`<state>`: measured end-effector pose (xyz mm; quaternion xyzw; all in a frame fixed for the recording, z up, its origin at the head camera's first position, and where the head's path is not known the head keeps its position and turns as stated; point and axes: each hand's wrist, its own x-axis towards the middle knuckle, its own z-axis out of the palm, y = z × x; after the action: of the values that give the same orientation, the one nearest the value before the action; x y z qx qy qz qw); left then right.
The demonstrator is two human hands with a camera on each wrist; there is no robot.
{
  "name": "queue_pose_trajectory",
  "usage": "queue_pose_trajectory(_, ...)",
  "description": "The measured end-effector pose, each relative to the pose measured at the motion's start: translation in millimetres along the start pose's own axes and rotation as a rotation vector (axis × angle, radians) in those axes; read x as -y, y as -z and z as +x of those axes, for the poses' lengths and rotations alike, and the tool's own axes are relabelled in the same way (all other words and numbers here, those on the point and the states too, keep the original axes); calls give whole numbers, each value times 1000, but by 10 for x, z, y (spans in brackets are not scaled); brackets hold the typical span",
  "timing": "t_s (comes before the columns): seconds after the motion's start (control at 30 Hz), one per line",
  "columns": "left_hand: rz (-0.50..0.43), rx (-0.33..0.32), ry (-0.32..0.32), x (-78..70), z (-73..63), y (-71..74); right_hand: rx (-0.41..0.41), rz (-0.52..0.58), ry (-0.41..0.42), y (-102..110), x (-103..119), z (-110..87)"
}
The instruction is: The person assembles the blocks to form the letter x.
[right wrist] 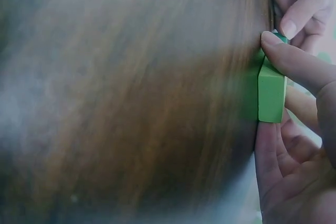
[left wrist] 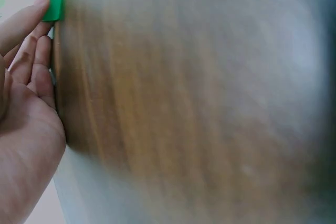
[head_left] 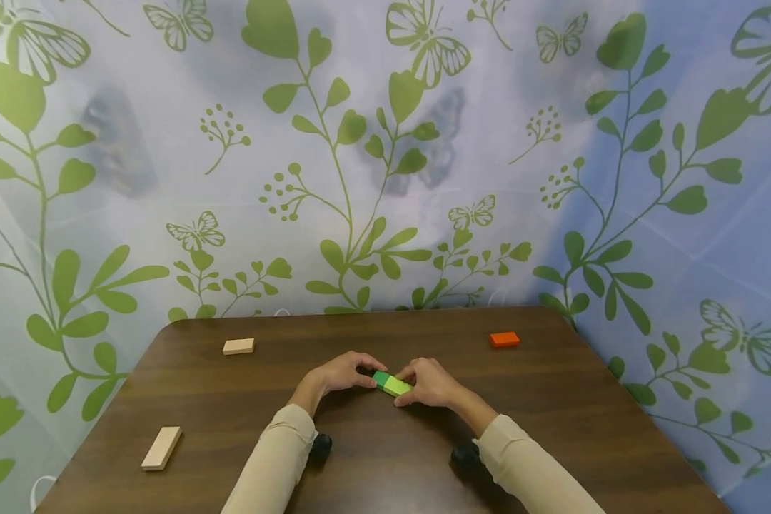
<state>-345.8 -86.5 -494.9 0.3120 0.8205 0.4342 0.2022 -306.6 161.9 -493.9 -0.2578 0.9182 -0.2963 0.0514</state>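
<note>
Pinching the dark green block [head_left: 380,379] in the left hand [head_left: 343,371] and the lime-green block [head_left: 396,386] in the right hand [head_left: 433,383], end to end on the brown table [head_left: 385,460]. Probably at the lining-up step (can't tell if flush, though). Next, likely calls for easing off evenly. Farther out, can spot an orange-red block [head_left: 504,340].

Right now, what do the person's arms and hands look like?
The left hand and right hand are ungloved. Long cream sleeves end in plain cuffs, and a rounded black object shows beside each cuff.
</note>
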Motion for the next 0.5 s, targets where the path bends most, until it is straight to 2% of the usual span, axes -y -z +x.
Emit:
queue_pose_trajectory(0.23,39,25,4,-19,-14,18,15,0,-20,-10,14,2)
queue_pose_trajectory(0.5,27,20,3,-50,2,30,22,20,-17,8,30,6)
